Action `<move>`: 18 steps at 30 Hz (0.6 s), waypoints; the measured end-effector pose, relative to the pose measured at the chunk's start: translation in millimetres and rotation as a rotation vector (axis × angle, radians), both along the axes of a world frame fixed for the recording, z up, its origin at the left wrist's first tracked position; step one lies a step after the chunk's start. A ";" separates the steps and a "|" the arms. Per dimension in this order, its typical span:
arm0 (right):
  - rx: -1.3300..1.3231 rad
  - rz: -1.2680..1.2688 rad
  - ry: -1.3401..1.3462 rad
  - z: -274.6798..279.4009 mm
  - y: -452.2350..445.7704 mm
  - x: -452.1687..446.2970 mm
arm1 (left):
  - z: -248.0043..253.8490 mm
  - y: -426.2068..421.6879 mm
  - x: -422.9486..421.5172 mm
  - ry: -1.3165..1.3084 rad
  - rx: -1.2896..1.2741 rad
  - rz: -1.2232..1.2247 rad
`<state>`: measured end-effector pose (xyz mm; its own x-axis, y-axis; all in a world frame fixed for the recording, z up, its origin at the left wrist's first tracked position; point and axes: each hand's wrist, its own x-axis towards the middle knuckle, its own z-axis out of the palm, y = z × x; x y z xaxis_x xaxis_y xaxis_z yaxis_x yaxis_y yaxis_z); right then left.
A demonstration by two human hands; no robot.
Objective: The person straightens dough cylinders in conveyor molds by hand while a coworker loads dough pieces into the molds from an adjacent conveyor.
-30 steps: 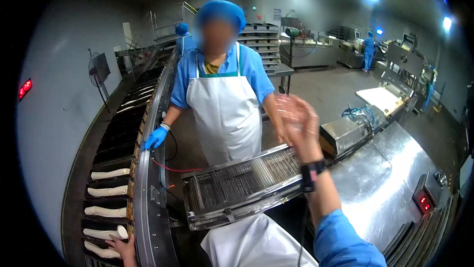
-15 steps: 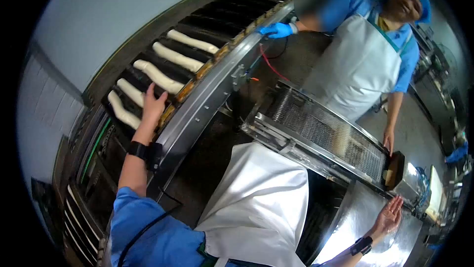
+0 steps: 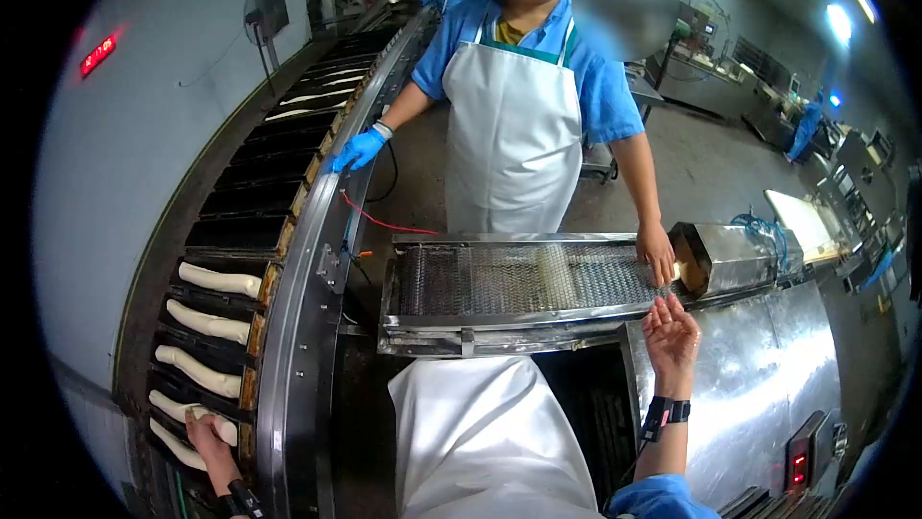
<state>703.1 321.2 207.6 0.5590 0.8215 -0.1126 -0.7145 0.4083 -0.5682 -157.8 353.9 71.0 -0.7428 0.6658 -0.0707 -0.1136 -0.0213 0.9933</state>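
Observation:
At the lower left, my left hand (image 3: 206,437) lies across a long white dough strip (image 3: 173,406) in a dark baking pan. Its fingers curl over the dough, and part of their grip is hidden. Several similar strips, such as a dough strip (image 3: 219,278), rest in neighbouring pans. My right hand (image 3: 672,335) is raised, palm up, fingers apart and slightly bent, with nothing in it. It is by the near edge of a mesh conveyor (image 3: 480,281), just below a co-worker's bare hand (image 3: 656,252). A pale piece, probably dough, shows beside that hand at the metal outlet (image 3: 735,258).
A co-worker in a white apron (image 3: 514,135) stands behind the mesh conveyor, a blue-gloved hand (image 3: 360,148) on the steel rail (image 3: 288,317). Dark pans (image 3: 245,202) run along the left wall. A shiny metal cover (image 3: 744,365) lies at my right.
My view has swung up and levelled. My left hand has settled lower over a dough strip. My right hand has come up towards the mesh conveyor's end, close to the co-worker's hand.

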 end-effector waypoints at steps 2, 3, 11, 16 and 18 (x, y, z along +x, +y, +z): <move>-0.093 0.010 -0.076 -3.5 2.1 -2.1 | 25.2 1.6 40.5 0.106 -0.067 0.087; -0.125 0.015 -0.166 -11.0 2.2 1.9 | 38.6 8.9 61.3 0.107 -0.099 0.106; -1.258 0.107 -1.779 -107.6 -16.6 44.8 | 139.4 97.1 240.7 1.592 -0.038 -0.349; -1.429 0.154 -2.007 -86.7 -19.6 16.9 | 85.3 157.0 268.9 1.798 -0.046 -0.975; -1.418 0.165 -2.069 -87.8 -15.3 21.1 | 79.0 168.4 271.5 1.785 -0.097 -1.052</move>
<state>724.2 305.9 119.8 0.5896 0.8071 -0.0291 0.8071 -0.5902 -0.0173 113.6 522.3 150.0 0.5561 0.8269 0.0833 0.8300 -0.5578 -0.0038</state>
